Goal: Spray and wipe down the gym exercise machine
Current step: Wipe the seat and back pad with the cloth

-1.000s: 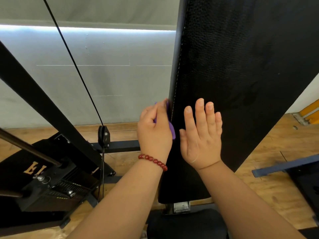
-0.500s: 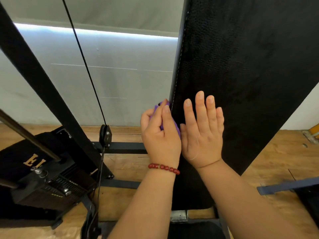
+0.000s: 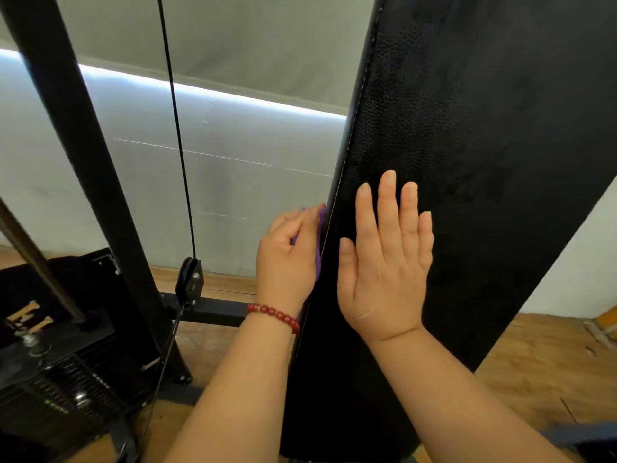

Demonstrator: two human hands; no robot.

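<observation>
The left hand (image 3: 287, 259) curls its fingers (image 3: 310, 218) round a purple cloth (image 3: 322, 228) and presses it to the pad (image 3: 467, 162) at its left edge, likely to wipe along the seam. The right hand (image 3: 384, 272) lies flat on the pad's face, fingers straight and holding nothing, probably to steady it. Most of the cloth is hidden behind the left hand. The pad's top and foot run out of frame.
</observation>
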